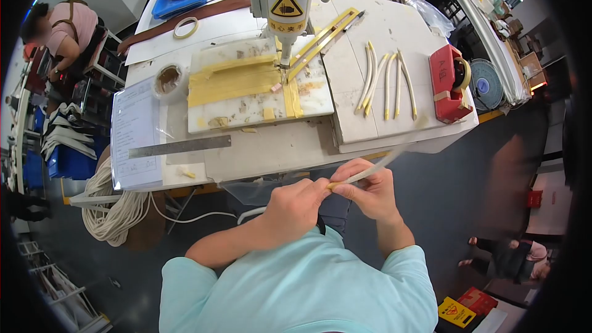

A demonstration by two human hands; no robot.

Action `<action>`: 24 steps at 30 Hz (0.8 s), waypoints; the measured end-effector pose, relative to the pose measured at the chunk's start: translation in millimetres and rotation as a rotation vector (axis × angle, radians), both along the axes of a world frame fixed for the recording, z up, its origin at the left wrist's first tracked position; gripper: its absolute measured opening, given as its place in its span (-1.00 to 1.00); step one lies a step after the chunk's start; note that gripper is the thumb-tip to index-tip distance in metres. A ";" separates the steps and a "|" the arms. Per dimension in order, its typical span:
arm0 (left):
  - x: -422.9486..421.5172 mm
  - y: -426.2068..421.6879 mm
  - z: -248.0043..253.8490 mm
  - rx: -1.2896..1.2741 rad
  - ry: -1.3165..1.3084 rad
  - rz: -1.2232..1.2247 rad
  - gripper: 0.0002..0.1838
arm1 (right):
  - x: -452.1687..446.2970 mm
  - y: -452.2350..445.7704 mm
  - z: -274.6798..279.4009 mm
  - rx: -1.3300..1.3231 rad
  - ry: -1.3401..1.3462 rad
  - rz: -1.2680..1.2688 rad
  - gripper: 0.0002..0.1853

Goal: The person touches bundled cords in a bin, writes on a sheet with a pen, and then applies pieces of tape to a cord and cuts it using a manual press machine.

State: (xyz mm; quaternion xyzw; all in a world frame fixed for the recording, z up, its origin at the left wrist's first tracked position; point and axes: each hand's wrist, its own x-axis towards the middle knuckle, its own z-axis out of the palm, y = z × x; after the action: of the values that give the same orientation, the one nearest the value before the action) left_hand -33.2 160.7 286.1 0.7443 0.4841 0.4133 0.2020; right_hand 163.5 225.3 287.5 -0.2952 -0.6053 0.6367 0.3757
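In front of my body, both hands pinch one short white cord piece (383, 165). Its lower end shows yellow, like the tape-wrapped ends of the other pieces. My left hand (297, 205) has its fingertips closed on that yellow end. Just beside it, my right hand (372, 190) grips the cord between thumb and fingers, and the far part, blurred, slants up to the right. Several similar cut cord pieces (387, 86) lie on the table. A red tape dispenser (443, 89) with a yellow roll stands to their right.
A press-like machine (285, 0) stands over a white board (259, 117) with yellow tape. A steel ruler (179, 147), a clear tape roll (169, 80) and a paper sheet (132, 120) lie left. A coiled white cord (108, 209) hangs below. A person (74, 31) sits at the far left.
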 end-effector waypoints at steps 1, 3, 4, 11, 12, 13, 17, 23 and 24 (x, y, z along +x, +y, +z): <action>-4.5 1.6 4.0 0.001 0.000 0.000 -0.73 | 2.5 5.6 1.4 0.001 0.000 0.000 -0.80; -15.3 8.0 9.2 -1.007 -0.781 -0.266 -0.79 | 5.9 16.3 4.2 0.112 -0.054 0.162 -0.87; -22.4 12.1 10.1 -1.004 -0.778 -0.268 -0.79 | 4.5 17.3 3.1 0.117 -0.053 0.160 -0.87; -30.6 14.6 1.8 -1.390 -1.315 -0.562 -0.66 | -2.8 24.4 10.9 -0.060 0.173 0.129 -0.87; -32.0 15.7 4.8 -1.345 -1.271 -0.490 -0.67 | -0.4 28.1 18.5 -0.309 0.234 0.130 -0.83; -31.7 15.3 9.4 -1.347 -1.255 -0.508 -0.67 | 0.3 34.9 17.9 -0.295 0.237 0.115 -0.83; -39.6 9.7 12.4 -1.084 -0.817 -0.174 -0.66 | -6.5 68.4 26.2 -0.314 0.250 -0.036 -0.67; -82.6 24.9 -3.4 -0.527 -0.680 0.259 -0.69 | -40.4 126.1 28.0 -0.342 0.077 -0.229 -0.70; -87.9 33.6 -5.0 -0.441 -0.580 0.332 -0.76 | -48.0 138.8 23.5 -0.333 0.085 -0.242 -0.73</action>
State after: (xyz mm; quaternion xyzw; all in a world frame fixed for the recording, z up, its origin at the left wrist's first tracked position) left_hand -121.0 194.3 281.1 0.4472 0.5979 0.5194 0.4156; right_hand 115.5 364.1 311.0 -0.3966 -0.4353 0.6902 0.4206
